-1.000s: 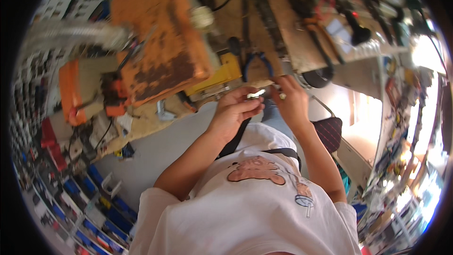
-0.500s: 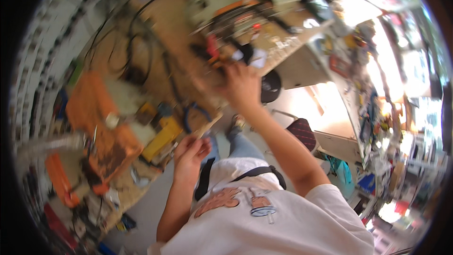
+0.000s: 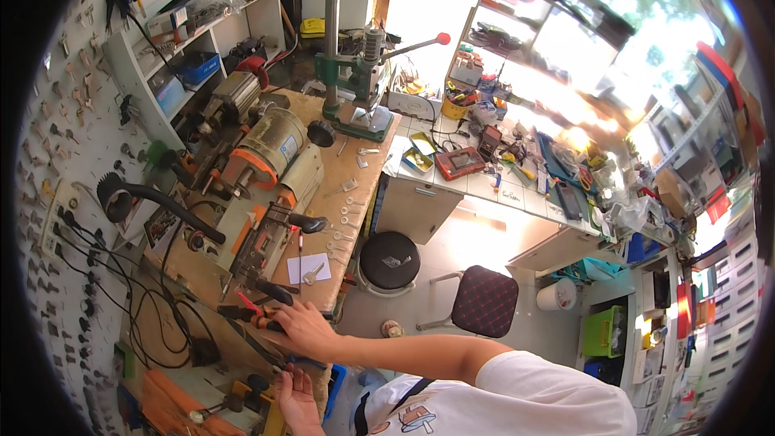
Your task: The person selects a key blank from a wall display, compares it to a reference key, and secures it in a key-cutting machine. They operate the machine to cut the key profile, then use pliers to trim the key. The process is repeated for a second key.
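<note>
My right hand (image 3: 305,333) reaches across the bench's near edge, fingers stretched toward tools with black and orange handles (image 3: 262,320). Its fingertips meet or overlap those handles; no grip is plain to see. Below it, my left hand (image 3: 297,396) is turned palm up beside the bench edge, fingers loosely bent and apart, nothing visible in it. Just beyond the right hand stands a key-cutting machine (image 3: 262,246) with black knobs. A key (image 3: 313,274) lies on a white paper (image 3: 300,265) to the machine's right, and several more keys (image 3: 345,222) line the bench edge.
A green drill press (image 3: 355,105) with a red-knobbed lever stands at the far end. Black cables (image 3: 157,307) trail over the left side. A round black stool (image 3: 389,262) and a chair (image 3: 484,300) stand on the floor to the right. Tools crowd a white counter (image 3: 500,186).
The head view has swung up and turned, so more of the room shows. My right hand stays near the orange-handled tools; my left hand stays by the bench edge, now closer to the right.
</note>
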The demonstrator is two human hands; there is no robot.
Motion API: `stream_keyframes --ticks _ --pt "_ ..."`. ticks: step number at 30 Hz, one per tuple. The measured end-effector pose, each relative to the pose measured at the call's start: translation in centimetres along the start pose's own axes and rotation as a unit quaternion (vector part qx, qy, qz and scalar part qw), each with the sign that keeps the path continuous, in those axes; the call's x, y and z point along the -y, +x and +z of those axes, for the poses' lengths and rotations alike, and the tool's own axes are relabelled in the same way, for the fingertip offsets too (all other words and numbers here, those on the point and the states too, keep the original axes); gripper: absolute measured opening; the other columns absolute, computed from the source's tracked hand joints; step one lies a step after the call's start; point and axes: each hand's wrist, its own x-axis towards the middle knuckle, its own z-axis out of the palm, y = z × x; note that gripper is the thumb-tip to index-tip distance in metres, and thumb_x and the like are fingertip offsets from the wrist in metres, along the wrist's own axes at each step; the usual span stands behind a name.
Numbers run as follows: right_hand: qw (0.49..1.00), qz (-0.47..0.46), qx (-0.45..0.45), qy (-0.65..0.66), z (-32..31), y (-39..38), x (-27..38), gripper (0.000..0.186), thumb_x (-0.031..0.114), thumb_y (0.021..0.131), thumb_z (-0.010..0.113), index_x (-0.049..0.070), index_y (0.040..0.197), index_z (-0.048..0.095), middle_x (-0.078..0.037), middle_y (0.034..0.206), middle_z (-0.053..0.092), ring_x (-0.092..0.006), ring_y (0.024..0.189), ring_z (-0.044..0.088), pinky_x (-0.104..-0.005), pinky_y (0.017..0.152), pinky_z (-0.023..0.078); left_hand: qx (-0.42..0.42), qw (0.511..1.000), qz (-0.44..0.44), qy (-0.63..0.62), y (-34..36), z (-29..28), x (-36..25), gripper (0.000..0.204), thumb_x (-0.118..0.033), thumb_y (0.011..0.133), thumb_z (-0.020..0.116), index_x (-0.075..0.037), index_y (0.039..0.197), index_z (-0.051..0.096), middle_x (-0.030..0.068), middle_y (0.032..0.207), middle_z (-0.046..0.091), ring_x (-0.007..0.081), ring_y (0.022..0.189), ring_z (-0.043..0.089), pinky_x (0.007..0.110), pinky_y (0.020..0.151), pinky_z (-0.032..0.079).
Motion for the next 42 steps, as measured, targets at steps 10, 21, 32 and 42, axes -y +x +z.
stream_keyframes --ticks 10,21,32,42 --pt "0.957 0.167 -0.042 0.235 6.9 6.8 6.4 0.035 0.023 0.077 0.058 0.001 0.102 0.049 -0.021 0.092 0.056 -0.0388 0.088 0.052 -0.0481 0.076 0.042 0.218 0.954 0.064 -0.193 6.4 -2.5 -2.8 0.036 -0.023 0.09 0.049 -0.005 0.12 0.043 0.0077 0.128 0.043 0.0234 0.12 0.038 0.041 0.101 0.028" --pt "0.957 0.176 -0.231 -0.002 17.8 13.1 6.2 0.045 0.028 0.073 0.062 0.007 0.111 0.049 -0.015 0.104 0.055 -0.0316 0.099 0.052 -0.0501 0.082 0.038 0.272 0.924 0.048 -0.266 13.1 -2.2 -6.6 0.04 -0.023 0.088 0.045 -0.003 0.123 0.043 0.0135 0.124 0.047 0.0293 0.111 0.048 0.044 0.094 0.039" --pt "0.989 -0.035 -0.074 0.126 4.6 -0.3 4.1 0.032 0.006 0.069 0.061 0.006 0.101 0.057 -0.013 0.1 0.055 -0.033 0.091 0.05 -0.0419 0.079 0.04 -0.089 0.975 0.078 -0.19 16.4 1.2 -7.9 0.027 -0.014 0.083 0.06 -0.007 0.108 0.053 0.0032 0.097 0.054 0.0153 0.082 0.051 0.029 0.074 0.044" --pt "0.988 0.032 -0.072 -0.13 0.7 2.8 -3.0 0.025 0.017 0.072 0.061 0.007 0.095 0.059 -0.011 0.089 0.055 -0.0313 0.082 0.05 -0.0417 0.068 0.04 -0.112 0.956 0.245 0.115 15.8 4.8 -7.2 0.028 -0.013 0.076 0.066 -0.005 0.101 0.056 0.0038 0.097 0.057 0.0146 0.09 0.05 0.028 0.079 0.036"
